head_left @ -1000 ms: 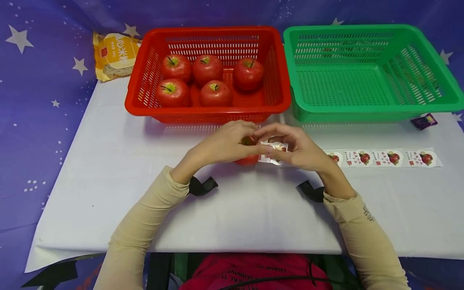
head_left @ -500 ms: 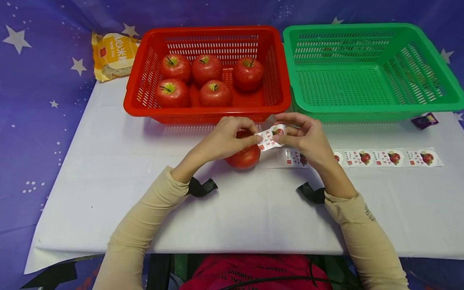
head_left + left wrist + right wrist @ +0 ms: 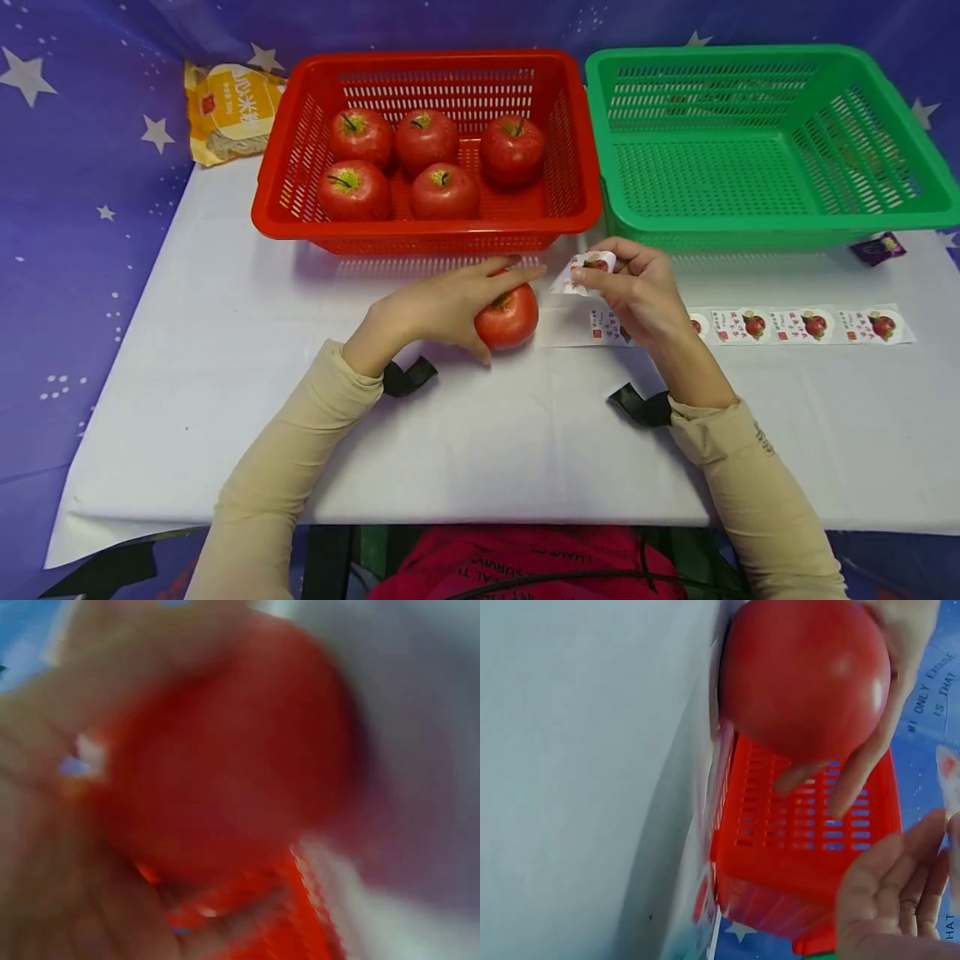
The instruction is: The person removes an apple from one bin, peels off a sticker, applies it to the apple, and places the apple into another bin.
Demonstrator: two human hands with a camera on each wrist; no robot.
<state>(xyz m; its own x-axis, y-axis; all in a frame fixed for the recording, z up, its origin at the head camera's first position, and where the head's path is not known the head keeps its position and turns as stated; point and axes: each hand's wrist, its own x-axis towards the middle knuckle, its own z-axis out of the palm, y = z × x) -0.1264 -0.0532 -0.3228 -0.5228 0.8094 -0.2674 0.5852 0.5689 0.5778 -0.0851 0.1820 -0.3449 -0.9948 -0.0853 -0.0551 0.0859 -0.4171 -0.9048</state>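
In the head view a red apple (image 3: 507, 318) sits on the white table in front of the red basket. My left hand (image 3: 442, 308) spreads about its left side, thumb at the near side and fairly straight fingers reaching past the far side. The blurred left wrist view has the same apple (image 3: 232, 757) filling the palm. A small white sticker (image 3: 592, 265) with an apple picture is pinched between thumb and fingers of my right hand (image 3: 645, 287), just right of the apple. Its lower left part hangs bent.
Several apples lie in the red basket (image 3: 427, 227) at the back. Beside it stands a green basket (image 3: 780, 223). A strip of stickers (image 3: 780, 327) runs along the table under the right hand. A yellow food packet (image 3: 238, 112) and a purple wrapper (image 3: 877, 248) lie at the sides.
My left hand has let go of the sticker and opened out around the apple. My right hand has kept the sticker and drawn it slightly to the right, away from the left hand.
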